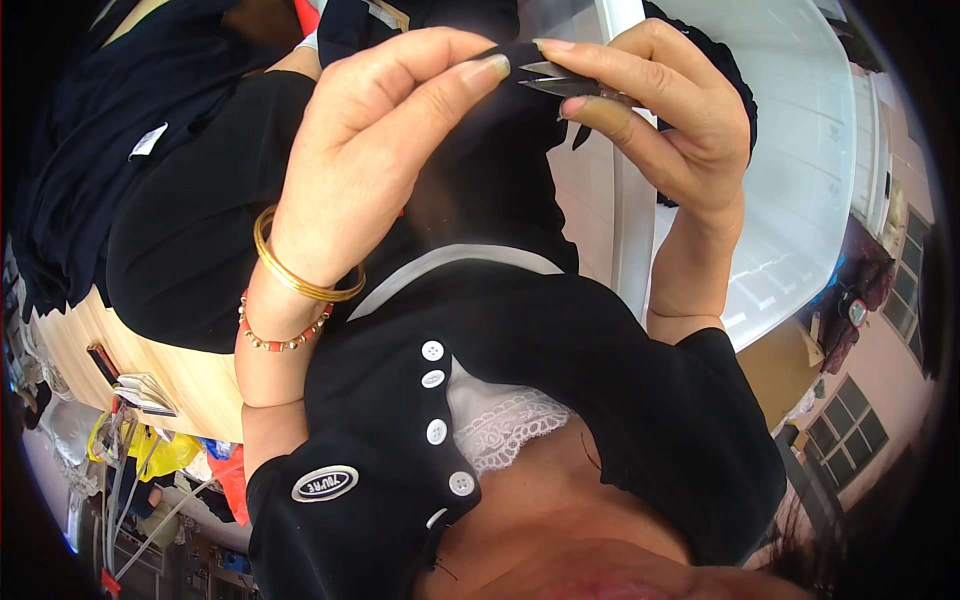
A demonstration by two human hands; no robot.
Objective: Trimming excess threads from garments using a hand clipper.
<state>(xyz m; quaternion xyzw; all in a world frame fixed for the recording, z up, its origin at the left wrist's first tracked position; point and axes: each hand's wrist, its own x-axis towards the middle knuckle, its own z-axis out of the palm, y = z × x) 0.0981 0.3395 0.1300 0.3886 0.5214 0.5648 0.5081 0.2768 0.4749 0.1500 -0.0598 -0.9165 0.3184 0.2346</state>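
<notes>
Clearly, small metal snips (566, 88) sit just past 12 o'clock, their 2 pointed blades slightly parted and aimed toward 9 o'clock, beside the edge of a black cloth (513, 55). Fingers hide most of the handles, and where the cloth meets other black fabric is hard to make out. At 11 o'clock, the left hand (370, 145) pinches the cloth, thumb against finger; at 2 o'clock, the right hand (690, 115) grips the snips, fingers curled.
</notes>
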